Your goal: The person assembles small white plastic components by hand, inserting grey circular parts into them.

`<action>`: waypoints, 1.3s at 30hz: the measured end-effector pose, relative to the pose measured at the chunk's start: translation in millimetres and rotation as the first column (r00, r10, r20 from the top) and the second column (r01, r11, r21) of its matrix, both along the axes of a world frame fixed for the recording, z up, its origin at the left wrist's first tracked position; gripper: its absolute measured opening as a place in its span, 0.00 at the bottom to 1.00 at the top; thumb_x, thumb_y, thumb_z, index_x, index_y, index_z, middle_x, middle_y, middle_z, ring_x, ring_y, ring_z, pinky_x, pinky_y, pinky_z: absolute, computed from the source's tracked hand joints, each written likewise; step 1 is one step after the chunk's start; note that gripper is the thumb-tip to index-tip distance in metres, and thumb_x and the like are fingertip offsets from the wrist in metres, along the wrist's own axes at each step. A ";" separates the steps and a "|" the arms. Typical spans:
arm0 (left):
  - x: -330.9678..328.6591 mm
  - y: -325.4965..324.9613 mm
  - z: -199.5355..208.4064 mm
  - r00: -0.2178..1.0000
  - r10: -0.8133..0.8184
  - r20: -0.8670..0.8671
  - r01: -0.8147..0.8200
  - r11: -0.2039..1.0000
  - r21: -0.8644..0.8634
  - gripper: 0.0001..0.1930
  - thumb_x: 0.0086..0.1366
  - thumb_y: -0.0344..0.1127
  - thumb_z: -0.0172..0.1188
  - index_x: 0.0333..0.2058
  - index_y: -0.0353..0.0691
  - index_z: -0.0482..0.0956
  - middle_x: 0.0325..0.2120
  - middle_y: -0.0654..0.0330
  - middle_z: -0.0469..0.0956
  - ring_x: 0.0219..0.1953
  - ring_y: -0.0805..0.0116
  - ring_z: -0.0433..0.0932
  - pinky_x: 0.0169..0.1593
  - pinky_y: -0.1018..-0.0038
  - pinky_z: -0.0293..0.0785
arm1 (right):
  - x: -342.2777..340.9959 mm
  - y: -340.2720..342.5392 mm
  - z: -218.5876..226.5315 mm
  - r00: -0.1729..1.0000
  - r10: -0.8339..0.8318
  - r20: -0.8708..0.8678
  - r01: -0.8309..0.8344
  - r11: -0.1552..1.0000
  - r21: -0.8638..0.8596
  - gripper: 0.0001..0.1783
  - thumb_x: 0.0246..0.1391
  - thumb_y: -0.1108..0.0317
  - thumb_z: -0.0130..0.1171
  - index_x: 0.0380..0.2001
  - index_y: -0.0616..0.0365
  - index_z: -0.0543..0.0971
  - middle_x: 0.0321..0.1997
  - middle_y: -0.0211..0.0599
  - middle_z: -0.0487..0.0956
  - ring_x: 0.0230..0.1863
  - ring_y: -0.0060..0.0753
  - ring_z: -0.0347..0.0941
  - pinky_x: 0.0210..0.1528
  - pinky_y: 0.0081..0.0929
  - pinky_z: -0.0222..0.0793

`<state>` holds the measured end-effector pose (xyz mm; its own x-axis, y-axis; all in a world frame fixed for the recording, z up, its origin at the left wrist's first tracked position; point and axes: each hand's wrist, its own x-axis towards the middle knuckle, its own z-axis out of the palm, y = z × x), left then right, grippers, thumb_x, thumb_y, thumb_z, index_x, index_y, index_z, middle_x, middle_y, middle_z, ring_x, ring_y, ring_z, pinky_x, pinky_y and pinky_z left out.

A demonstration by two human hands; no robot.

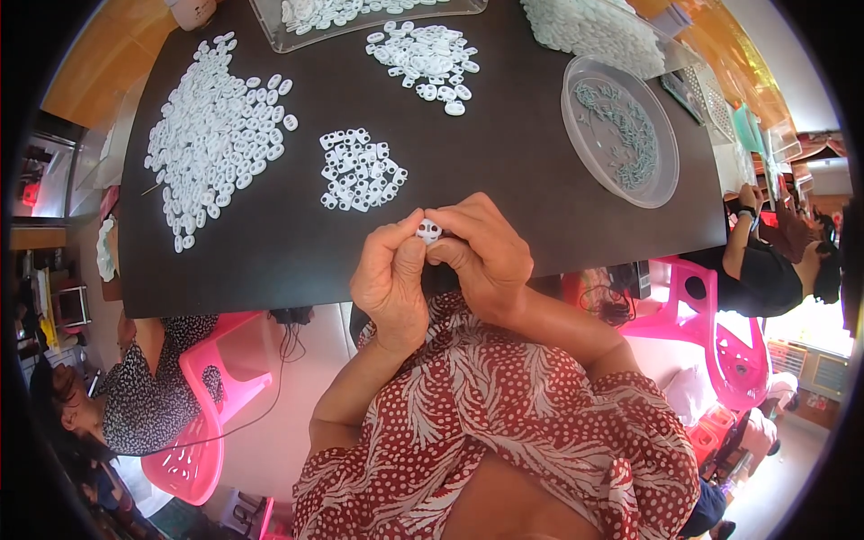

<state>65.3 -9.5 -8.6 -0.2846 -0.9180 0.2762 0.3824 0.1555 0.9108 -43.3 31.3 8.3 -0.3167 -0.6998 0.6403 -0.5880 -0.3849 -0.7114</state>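
Over the table's near edge, both my hands meet around a small white plastic piece point(428, 232) with dark holes in its face. My left hand point(393, 281) pinches it from one side with thumb and forefinger. From the other side, my right hand point(489, 256) grips it between thumb and fingertips. The fingers hide part of the piece, so I cannot tell whether it is one part or two together. Just beyond my hands lies a pile of small white two-holed pieces point(362, 171). Farther off is a pile of white oval pieces point(423, 54).
A large heap of white ovals point(216, 135) spreads over the dark table point(270, 261) at left. At right sits a round clear tray point(664, 148) with small grey-green parts. Clear bins of white pieces stand at the back. People sit on pink chairs point(202, 423) either side.
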 end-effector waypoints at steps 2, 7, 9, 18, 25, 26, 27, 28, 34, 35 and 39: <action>-1.3 -0.3 0.9 1.000 -0.008 -0.009 0.008 1.000 0.021 0.10 0.64 0.28 0.55 0.42 0.29 0.75 0.37 0.60 0.75 0.37 0.77 0.71 0.45 0.81 0.68 | 0.2 -0.2 -1.4 1.000 -0.019 -0.001 0.019 1.000 0.008 0.17 0.40 0.82 0.61 0.38 0.67 0.77 0.32 0.41 0.77 0.28 0.35 0.70 0.29 0.26 0.67; 0.4 -2.7 4.3 0.999 -0.028 -0.015 0.029 0.997 0.072 0.12 0.64 0.27 0.55 0.44 0.28 0.75 0.38 0.59 0.76 0.38 0.77 0.72 0.45 0.81 0.68 | 3.1 -1.0 3.4 0.999 -0.033 0.035 0.031 0.999 0.042 0.18 0.40 0.82 0.61 0.39 0.67 0.76 0.33 0.41 0.78 0.29 0.34 0.70 0.31 0.26 0.67; 2.2 -3.3 4.4 0.999 -0.023 0.037 0.021 0.999 0.049 0.12 0.64 0.27 0.55 0.45 0.28 0.75 0.39 0.59 0.76 0.38 0.77 0.72 0.45 0.81 0.69 | 3.0 -1.0 3.8 0.999 -0.031 0.036 0.029 0.999 0.045 0.18 0.40 0.82 0.61 0.39 0.67 0.76 0.33 0.41 0.78 0.30 0.34 0.69 0.31 0.26 0.66; 0.6 -5.6 8.2 0.992 0.021 0.124 -0.022 1.000 0.009 0.13 0.63 0.26 0.55 0.46 0.32 0.76 0.29 0.64 0.74 0.30 0.80 0.69 0.34 0.84 0.68 | 2.7 0.0 5.4 0.999 -0.022 0.027 0.021 0.999 0.041 0.18 0.41 0.81 0.60 0.40 0.67 0.76 0.33 0.40 0.78 0.29 0.33 0.69 0.31 0.26 0.66; 1.3 -6.5 8.5 0.991 0.021 0.129 -0.014 0.999 -0.053 0.13 0.62 0.24 0.54 0.46 0.32 0.76 0.27 0.64 0.73 0.27 0.80 0.68 0.31 0.84 0.66 | 5.3 0.8 2.5 0.998 -0.028 0.063 0.025 0.999 0.048 0.18 0.41 0.82 0.60 0.41 0.67 0.76 0.33 0.40 0.78 0.29 0.33 0.69 0.31 0.26 0.66; 1.6 -6.2 8.4 0.990 0.026 0.138 -0.018 0.998 -0.060 0.13 0.62 0.24 0.54 0.46 0.32 0.76 0.27 0.64 0.73 0.27 0.80 0.68 0.30 0.84 0.66 | 5.7 1.0 2.3 0.997 -0.031 0.071 0.027 0.998 0.050 0.18 0.41 0.82 0.60 0.41 0.67 0.76 0.33 0.40 0.78 0.28 0.33 0.70 0.31 0.26 0.66; 2.1 -5.9 8.5 0.989 0.031 0.146 -0.021 0.997 -0.068 0.13 0.63 0.24 0.54 0.46 0.32 0.76 0.27 0.64 0.73 0.26 0.80 0.68 0.30 0.84 0.66 | 5.9 1.0 2.0 0.997 -0.030 0.070 0.027 0.998 0.050 0.18 0.41 0.82 0.60 0.41 0.67 0.76 0.33 0.40 0.78 0.28 0.33 0.70 0.31 0.26 0.66; 3.2 -5.9 9.3 0.989 0.031 0.144 -0.022 0.997 -0.068 0.13 0.63 0.24 0.54 0.46 0.32 0.76 0.27 0.64 0.73 0.26 0.80 0.68 0.30 0.84 0.66 | 5.9 1.1 1.5 0.998 -0.031 0.057 0.029 0.999 0.039 0.18 0.41 0.82 0.60 0.41 0.67 0.76 0.33 0.40 0.78 0.29 0.33 0.70 0.31 0.26 0.66; 6.4 -6.8 11.4 0.983 -0.009 0.185 0.022 0.997 -0.072 0.13 0.63 0.26 0.55 0.46 0.31 0.76 0.27 0.64 0.72 0.25 0.81 0.68 0.28 0.85 0.66 | 3.5 1.5 4.5 0.997 -0.020 0.078 0.015 0.998 0.063 0.15 0.44 0.81 0.58 0.40 0.67 0.76 0.32 0.41 0.78 0.29 0.34 0.70 0.32 0.26 0.66; 7.0 -6.7 12.3 0.978 0.003 0.208 0.017 0.995 -0.096 0.13 0.63 0.26 0.55 0.46 0.31 0.76 0.27 0.64 0.72 0.24 0.80 0.68 0.28 0.85 0.66 | 3.5 2.1 5.6 0.993 -0.002 0.119 -0.008 0.996 0.084 0.14 0.46 0.81 0.57 0.39 0.66 0.76 0.32 0.40 0.78 0.29 0.34 0.70 0.32 0.26 0.66; 8.0 -5.7 12.5 0.971 0.016 0.237 0.010 0.994 -0.110 0.12 0.63 0.27 0.55 0.45 0.32 0.77 0.26 0.63 0.73 0.24 0.80 0.69 0.28 0.85 0.67 | 5.6 4.4 8.9 0.959 0.009 0.283 -0.057 0.985 0.163 0.12 0.49 0.82 0.55 0.39 0.66 0.76 0.32 0.38 0.77 0.29 0.28 0.70 0.32 0.23 0.67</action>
